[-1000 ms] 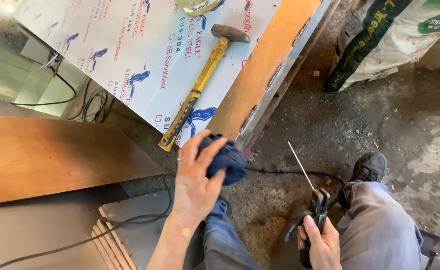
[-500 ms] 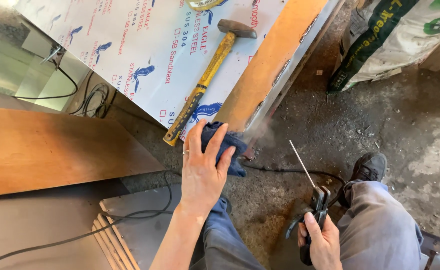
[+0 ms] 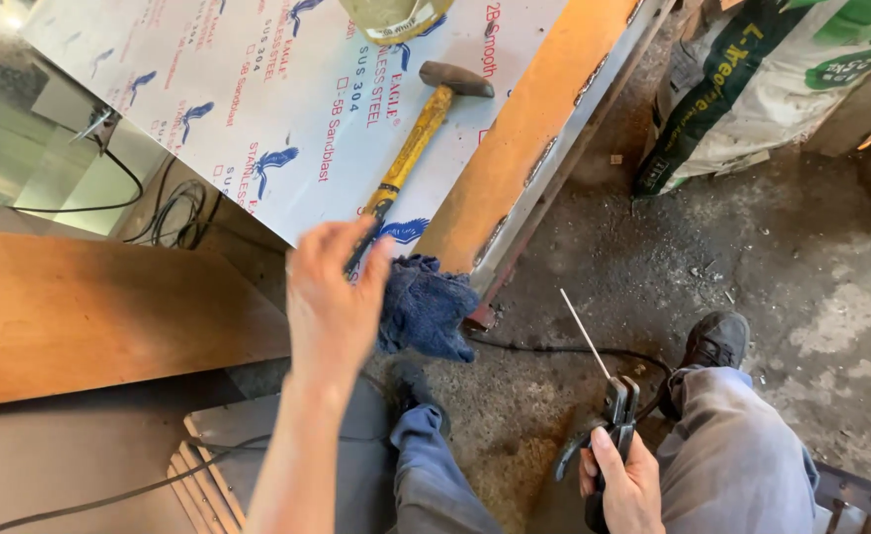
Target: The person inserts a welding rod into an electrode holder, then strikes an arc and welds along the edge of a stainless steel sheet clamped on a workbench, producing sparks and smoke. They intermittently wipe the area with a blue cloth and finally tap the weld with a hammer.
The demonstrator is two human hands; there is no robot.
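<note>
Left hand (image 3: 332, 297): open, fingers spread, just beside the rag (image 3: 424, 309).
Right hand (image 3: 625, 485): clenched round the electrode holder (image 3: 613, 415).
Hammer (image 3: 411, 153): on the sheet (image 3: 258, 109).

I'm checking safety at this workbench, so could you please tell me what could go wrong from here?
1. The right hand holds an electrode holder whose bare rod points up toward the blue rag and the left hand; a burn or scorched cloth seems possible.
2. The black cable runs across the floor by the shoe, a likely trip hazard.
3. The hammer lies on the sloping sheet's edge and might slide off.
</note>
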